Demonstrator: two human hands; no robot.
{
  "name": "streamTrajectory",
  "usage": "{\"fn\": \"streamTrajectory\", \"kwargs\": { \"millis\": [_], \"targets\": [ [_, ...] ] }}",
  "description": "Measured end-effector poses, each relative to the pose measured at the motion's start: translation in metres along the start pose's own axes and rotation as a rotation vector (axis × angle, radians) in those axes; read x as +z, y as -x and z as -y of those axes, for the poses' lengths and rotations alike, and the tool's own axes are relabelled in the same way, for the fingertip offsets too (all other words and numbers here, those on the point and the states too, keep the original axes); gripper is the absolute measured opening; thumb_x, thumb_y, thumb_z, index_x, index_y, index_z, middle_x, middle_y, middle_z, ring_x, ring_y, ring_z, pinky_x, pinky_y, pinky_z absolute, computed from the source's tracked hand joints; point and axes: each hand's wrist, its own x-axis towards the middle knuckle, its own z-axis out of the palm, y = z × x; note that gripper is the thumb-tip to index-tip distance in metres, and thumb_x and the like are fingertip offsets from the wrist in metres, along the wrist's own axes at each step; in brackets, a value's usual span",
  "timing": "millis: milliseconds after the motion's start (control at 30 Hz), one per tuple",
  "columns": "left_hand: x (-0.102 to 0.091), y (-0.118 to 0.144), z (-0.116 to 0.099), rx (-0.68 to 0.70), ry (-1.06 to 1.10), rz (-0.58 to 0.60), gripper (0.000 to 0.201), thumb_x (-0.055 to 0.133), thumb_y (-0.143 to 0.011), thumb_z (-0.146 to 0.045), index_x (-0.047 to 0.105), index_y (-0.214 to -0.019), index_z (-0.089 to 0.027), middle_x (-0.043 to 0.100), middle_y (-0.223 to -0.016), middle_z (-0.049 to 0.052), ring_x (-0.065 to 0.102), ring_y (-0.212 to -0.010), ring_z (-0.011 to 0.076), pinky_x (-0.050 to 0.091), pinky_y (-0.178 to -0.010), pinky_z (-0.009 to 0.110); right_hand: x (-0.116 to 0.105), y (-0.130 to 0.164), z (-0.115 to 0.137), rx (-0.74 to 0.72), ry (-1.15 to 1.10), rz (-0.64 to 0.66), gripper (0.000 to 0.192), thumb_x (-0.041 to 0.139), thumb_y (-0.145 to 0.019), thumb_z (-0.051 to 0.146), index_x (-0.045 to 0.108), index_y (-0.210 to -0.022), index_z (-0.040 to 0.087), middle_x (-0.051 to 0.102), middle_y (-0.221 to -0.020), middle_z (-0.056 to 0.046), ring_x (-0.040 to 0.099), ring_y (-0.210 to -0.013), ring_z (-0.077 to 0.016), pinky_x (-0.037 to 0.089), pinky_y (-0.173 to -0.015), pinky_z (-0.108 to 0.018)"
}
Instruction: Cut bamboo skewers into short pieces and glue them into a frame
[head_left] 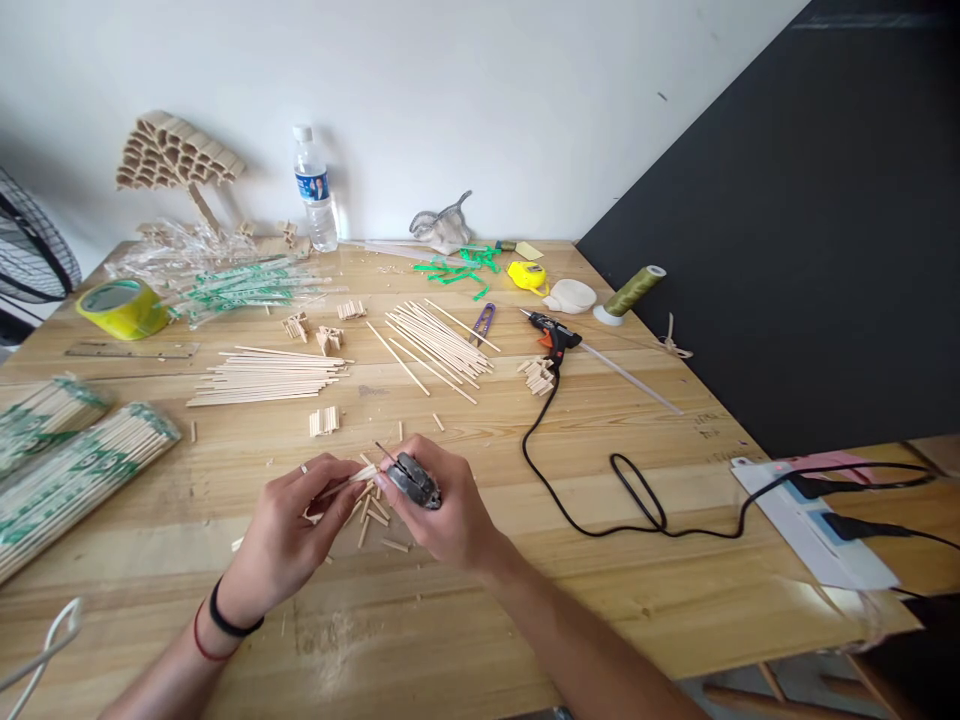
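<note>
My left hand (pixel 296 525) is closed, pinching thin wooden sticks (pixel 366 473) between thumb and fingers. Wrapped in my right hand (pixel 454 505) is a dark grey hand tool (pixel 414 481), its exact kind hard to make out; its front end meets the tips of the sticks. Under and between both hands lie several short cut stick pieces (pixel 373 508) on the wooden table (pixel 480 640). A bundle of short pieces (pixel 325 421) rests just beyond my left hand. Farther off are two spreads of long sticks, one on the left (pixel 266 377) and one in the middle (pixel 442 345).
At right, a glue gun (pixel 553 335) trails its cord to a power strip (pixel 817 530). Packaged sticks (pixel 82 480) and yellow tape (pixel 124 308) lie left. Purple snips (pixel 484 323), a yellow tape measure (pixel 527 276), a water bottle (pixel 315 195) and a stick-built model (pixel 176 155) stand farther back.
</note>
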Motion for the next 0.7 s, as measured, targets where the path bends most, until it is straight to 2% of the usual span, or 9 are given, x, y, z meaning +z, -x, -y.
{"fn": "streamTrajectory", "kwargs": {
  "millis": [167,267,467,700],
  "targets": [
    [-0.004,0.003,-0.002,-0.024,-0.039,-0.079,0.007,0.063,-0.099,-0.02,0.069,-0.102,-0.019,0.071,-0.078,0.0,0.059,-0.057,0.0081,0.046,-0.051,0.014,-0.008,-0.005,-0.005,-0.111,0.155,-0.076,0.034,0.058,-0.074,0.003,0.06,-0.102,0.022,0.068,-0.094,-0.005,0.064,-0.09,-0.0233,0.051,-0.08,-0.035],
    [-0.007,0.004,-0.004,-0.004,-0.053,-0.105,0.007,0.062,-0.099,-0.02,0.069,-0.101,-0.018,0.072,-0.078,0.001,0.061,-0.058,0.0091,0.046,-0.052,0.016,-0.009,-0.008,-0.007,-0.143,0.259,-0.07,0.041,0.056,-0.071,0.001,0.059,-0.106,0.023,0.07,-0.101,-0.008,0.062,-0.096,-0.0263,0.051,-0.085,-0.039],
    [-0.01,0.007,-0.007,0.086,0.025,-0.109,0.011,0.059,-0.098,-0.014,0.066,-0.106,-0.018,0.071,-0.084,0.004,0.066,-0.066,0.0121,0.051,-0.059,0.019,-0.002,-0.006,-0.009,-0.19,0.382,0.01,0.046,0.058,-0.07,0.001,0.058,-0.111,0.022,0.069,-0.107,-0.01,0.061,-0.1,-0.0288,0.052,-0.089,-0.043],
    [-0.007,0.008,-0.009,0.116,0.075,-0.098,0.018,0.057,-0.096,-0.009,0.066,-0.108,-0.019,0.069,-0.084,0.004,0.064,-0.067,0.0128,0.051,-0.059,0.02,0.002,-0.004,-0.009,-0.196,0.406,0.001,0.045,0.058,-0.071,-0.001,0.058,-0.111,0.02,0.067,-0.108,-0.011,0.058,-0.1,-0.0285,0.052,-0.09,-0.043]
  ]
}}
